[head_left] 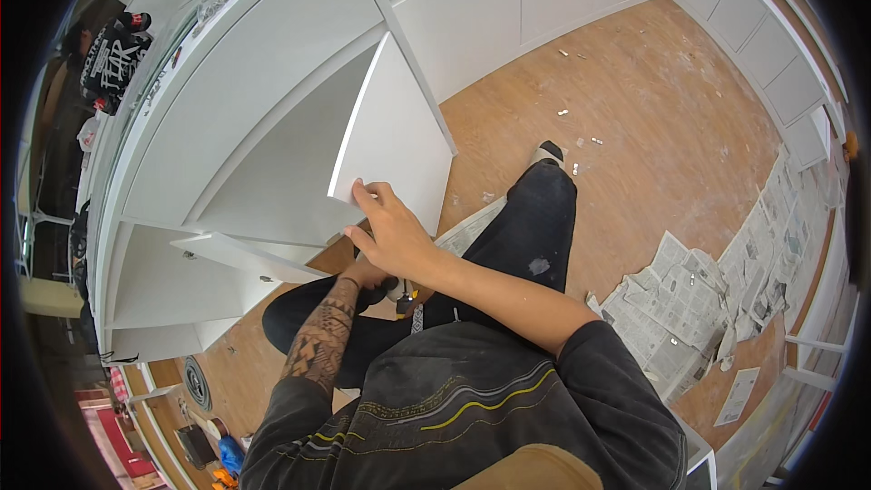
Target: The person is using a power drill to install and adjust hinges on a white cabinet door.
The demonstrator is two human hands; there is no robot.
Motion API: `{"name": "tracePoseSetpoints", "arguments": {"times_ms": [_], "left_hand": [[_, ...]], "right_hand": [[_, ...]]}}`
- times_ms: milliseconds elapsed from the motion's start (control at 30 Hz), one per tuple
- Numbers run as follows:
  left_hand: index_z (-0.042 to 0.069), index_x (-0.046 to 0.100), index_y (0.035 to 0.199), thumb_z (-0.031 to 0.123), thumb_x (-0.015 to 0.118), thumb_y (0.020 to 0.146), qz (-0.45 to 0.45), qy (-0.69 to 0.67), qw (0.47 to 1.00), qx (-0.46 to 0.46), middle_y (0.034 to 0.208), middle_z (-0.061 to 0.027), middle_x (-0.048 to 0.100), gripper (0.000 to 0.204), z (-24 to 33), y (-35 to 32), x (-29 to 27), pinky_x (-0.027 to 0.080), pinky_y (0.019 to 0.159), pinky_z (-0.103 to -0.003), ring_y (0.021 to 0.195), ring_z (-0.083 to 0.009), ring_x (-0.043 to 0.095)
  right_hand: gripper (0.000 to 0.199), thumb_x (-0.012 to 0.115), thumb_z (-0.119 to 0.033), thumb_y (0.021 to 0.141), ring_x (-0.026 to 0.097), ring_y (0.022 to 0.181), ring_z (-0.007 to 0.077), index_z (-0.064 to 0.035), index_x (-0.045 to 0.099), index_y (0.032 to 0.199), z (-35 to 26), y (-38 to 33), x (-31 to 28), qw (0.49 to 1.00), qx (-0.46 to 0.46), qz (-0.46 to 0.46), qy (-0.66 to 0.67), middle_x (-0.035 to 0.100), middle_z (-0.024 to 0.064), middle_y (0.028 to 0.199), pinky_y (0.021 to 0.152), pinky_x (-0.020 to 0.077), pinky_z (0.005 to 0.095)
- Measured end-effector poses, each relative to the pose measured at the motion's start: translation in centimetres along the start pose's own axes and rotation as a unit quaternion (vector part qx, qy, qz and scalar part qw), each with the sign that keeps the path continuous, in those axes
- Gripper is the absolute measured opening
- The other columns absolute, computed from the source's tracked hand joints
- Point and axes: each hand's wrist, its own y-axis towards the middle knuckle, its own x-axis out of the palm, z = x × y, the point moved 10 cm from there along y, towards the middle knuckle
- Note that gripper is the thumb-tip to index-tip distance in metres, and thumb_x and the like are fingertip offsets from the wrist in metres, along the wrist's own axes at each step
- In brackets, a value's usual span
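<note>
R hand (388, 227) grips cabinet door (386, 141) edge; L hand (367, 274) hidden, grip can't tell; cabinet (263, 154) interior bare.

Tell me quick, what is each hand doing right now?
Right hand: gripping the lower corner of the open white cabinet door.
Left hand: mostly hidden under the right arm; its grip cannot be told.

Wooden floor (653, 100), newspaper sheets (689, 299), scattered screws (581, 141)
</note>
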Motion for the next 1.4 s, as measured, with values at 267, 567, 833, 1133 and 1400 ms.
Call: {"name": "tracePoseSetpoints", "arguments": {"times_ms": [267,567,833,1133,1400], "left_hand": [[-0.005,0.060,0.118,0.023,0.071,0.090,0.295,0.009,0.948,0.121,0.103,-0.0241,0.071,0.041,12.1,-6.2,-17.1,0.057,0.086,-0.044,0.097,-0.0413,0.071],[-0.004,0.070,0.100,0.032,0.068,0.101,0.411,-0.055,0.910,0.010,0.078,-0.0133,0.075,0.036,8.6,-5.4,-22.3,0.058,0.069,-0.037,0.072,-0.0241,0.074],[-0.004,0.071,0.097,0.033,0.067,0.102,0.401,-0.054,0.913,-0.045,0.080,-0.0120,0.076,0.038,6.5,-2.8,-26.5,0.059,0.069,-0.036,0.072,-0.0206,0.075],[-0.001,0.069,0.100,0.035,0.065,0.104,0.462,-0.074,0.882,-0.047,0.079,-0.0094,0.073,0.037,4.9,-1.8,-27.1,0.057,0.071,-0.034,0.073,-0.0198,0.073],[0.000,0.068,0.099,0.038,0.064,0.104,0.482,-0.086,0.871,-0.050,0.078,-0.0085,0.073,0.039,5.4,-1.9,-27.3,0.054,0.072,-0.036,0.073,-0.0208,0.071]], "right_hand": [[0.075,0.073,-0.024,0.093,0.061,0.119,0.0492,0.0050,0.041,0.154,0.8,2.9,4.2,0.998,0.009,-0.046,-0.031,0.046,0.0342,0.140,0.099,0.0538,0.0472],[0.065,0.072,-0.038,0.093,0.061,0.123,0.0455,0.0015,0.058,0.143,7.4,2.5,-0.5,0.979,0.084,-0.152,-0.102,0.061,0.0312,0.132,0.104,0.0513,0.0472],[0.055,0.070,-0.042,0.093,0.069,0.108,0.0467,0.0049,0.068,0.123,21.0,-5.5,-0.6,0.891,0.225,-0.293,-0.262,0.071,0.0343,0.109,0.096,0.0540,0.0525],[0.048,0.070,-0.041,0.093,0.071,0.104,0.0446,0.0048,0.076,0.106,20.2,-5.1,2.0,0.883,0.181,-0.333,-0.275,0.073,0.0314,0.108,0.092,0.0561,0.0509],[0.044,0.070,-0.037,0.094,0.073,0.103,0.0421,0.0044,0.076,0.107,19.4,-5.9,2.1,0.861,0.215,-0.378,-0.262,0.074,0.0286,0.109,0.092,0.0573,0.0489]]}}
